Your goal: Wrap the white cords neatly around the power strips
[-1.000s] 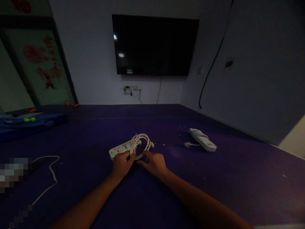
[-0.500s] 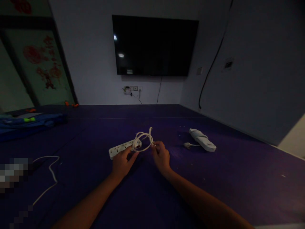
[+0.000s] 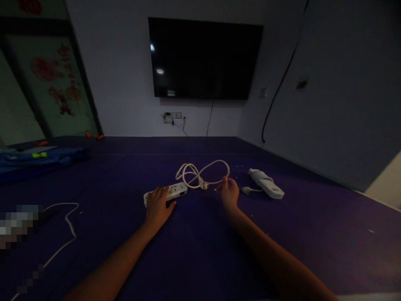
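My left hand (image 3: 159,207) lies over the left part of a white power strip (image 3: 178,190), fingers spread across its top and thumb held out to the side. The strip's white cord (image 3: 216,162) rests in loose loops behind and to the right of it. Between thumb and fingers, my right hand (image 3: 229,193) pinches the right end of a wide cord loop. The cord's plug (image 3: 204,185) sits on the purple surface between both hands, beside the loops.
To the right lies a second white power strip (image 3: 272,187) with its cord wrapped round it and its plug (image 3: 246,190) beside it. A thin white cable (image 3: 69,225) and a pixelated object are at the left. Blue cloth (image 3: 62,158) lies farther back.
My right hand has moved right, pulling the cord into a wider loop. My left hand has let go of the coil and now rests on the power strip.
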{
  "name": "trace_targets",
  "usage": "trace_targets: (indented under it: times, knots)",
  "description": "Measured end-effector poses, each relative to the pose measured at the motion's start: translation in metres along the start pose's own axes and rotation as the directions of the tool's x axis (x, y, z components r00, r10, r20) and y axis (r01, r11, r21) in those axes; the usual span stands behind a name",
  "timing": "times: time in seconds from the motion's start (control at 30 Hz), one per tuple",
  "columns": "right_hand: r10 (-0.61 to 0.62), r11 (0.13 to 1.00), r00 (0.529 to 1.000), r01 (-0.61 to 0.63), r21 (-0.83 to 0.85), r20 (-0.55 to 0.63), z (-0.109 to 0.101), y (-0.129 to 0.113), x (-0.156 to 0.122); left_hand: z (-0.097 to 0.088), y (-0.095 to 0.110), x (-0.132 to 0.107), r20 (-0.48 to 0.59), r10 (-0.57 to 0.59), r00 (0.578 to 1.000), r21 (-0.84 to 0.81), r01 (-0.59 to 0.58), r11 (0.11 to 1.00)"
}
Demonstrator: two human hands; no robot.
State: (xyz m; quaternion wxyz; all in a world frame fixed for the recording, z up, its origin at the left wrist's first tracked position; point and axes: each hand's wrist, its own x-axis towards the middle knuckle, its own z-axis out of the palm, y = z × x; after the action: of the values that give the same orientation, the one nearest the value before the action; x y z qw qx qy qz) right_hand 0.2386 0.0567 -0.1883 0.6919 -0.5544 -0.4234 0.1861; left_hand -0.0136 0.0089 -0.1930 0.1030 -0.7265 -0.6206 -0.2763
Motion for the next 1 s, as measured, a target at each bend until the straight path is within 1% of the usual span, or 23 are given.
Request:
trace_targets:
  times: [0.1,0.2,0.3,0.43,0.67,0.77,0.83,0.9,0.93,1.0]
  knots:
    - [0.05,0.998,0.999,-0.051,-0.023,-0.016,-0.002,0.01,0.008,-0.001,-0.002,0.001,0.037,-0.016,0.999,0.04,0.015,0.999]
    - [0.092,0.995,0.996,-0.093,-0.041,-0.017,-0.002,0.019,0.011,-0.004,-0.003,0.002,0.041,-0.036,0.999,0.075,0.033,0.997]
    - [0.091,0.995,0.996,-0.091,-0.043,-0.011,-0.002,0.023,0.013,-0.006,-0.004,0.004,0.039,-0.042,0.998,0.09,0.038,0.995]
    - [0.089,0.994,0.996,-0.089,-0.06,-0.009,-0.004,0.027,0.017,-0.008,-0.004,0.005,0.066,-0.048,0.997,0.107,0.041,0.993]
    - [-0.012,0.989,0.996,-0.002,-0.146,-0.091,-0.008,0.028,0.024,-0.009,-0.007,0.007,0.097,-0.051,0.994,0.08,0.043,0.996]
    - [0.004,0.991,0.994,-0.018,-0.132,-0.107,-0.008,0.026,0.023,-0.009,-0.007,0.007,0.095,-0.046,0.994,0.059,0.041,0.997]
    - [0.03,0.993,0.995,-0.04,-0.109,-0.099,-0.009,0.024,0.022,-0.01,-0.007,0.007,0.1,-0.041,0.994,0.033,0.038,0.999]
    - [0.02,0.993,0.997,-0.028,-0.115,-0.072,-0.01,0.021,0.02,-0.011,-0.006,0.007,0.108,-0.028,0.994,-0.003,0.028,1.0]
    - [-0.008,0.989,0.998,-0.001,-0.147,-0.061,-0.011,0.02,0.019,-0.012,-0.005,0.007,0.11,-0.02,0.994,-0.022,0.023,0.999]
    - [-0.098,0.961,0.995,0.086,-0.263,-0.032,-0.011,0.016,0.016,-0.013,-0.004,0.006,0.111,0.002,0.994,-0.059,0.005,0.998]
